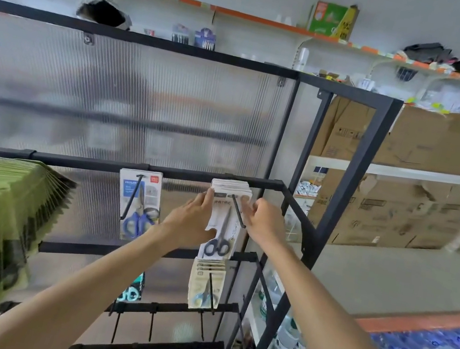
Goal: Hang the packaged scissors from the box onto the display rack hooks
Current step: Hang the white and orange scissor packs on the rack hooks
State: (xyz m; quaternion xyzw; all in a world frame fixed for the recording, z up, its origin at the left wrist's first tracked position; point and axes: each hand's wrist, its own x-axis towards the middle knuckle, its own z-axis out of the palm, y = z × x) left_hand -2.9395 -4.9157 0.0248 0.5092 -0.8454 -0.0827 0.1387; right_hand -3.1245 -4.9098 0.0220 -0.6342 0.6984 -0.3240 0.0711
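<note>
The left hand (193,220) and right hand (260,219) pinch the top corners of a white carded pack of black-handled scissors (222,228), steadying its hole on the black metal rack hook (239,211) so it slides back.

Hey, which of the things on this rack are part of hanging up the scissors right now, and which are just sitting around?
Part of the job:
- left hand and right hand, holding the scissors packs
- black hook they hang on
- rack crossbar

Just sitting around:
- blue-handled scissors pack
- green packs
- cardboard boxes
- bottles
</note>
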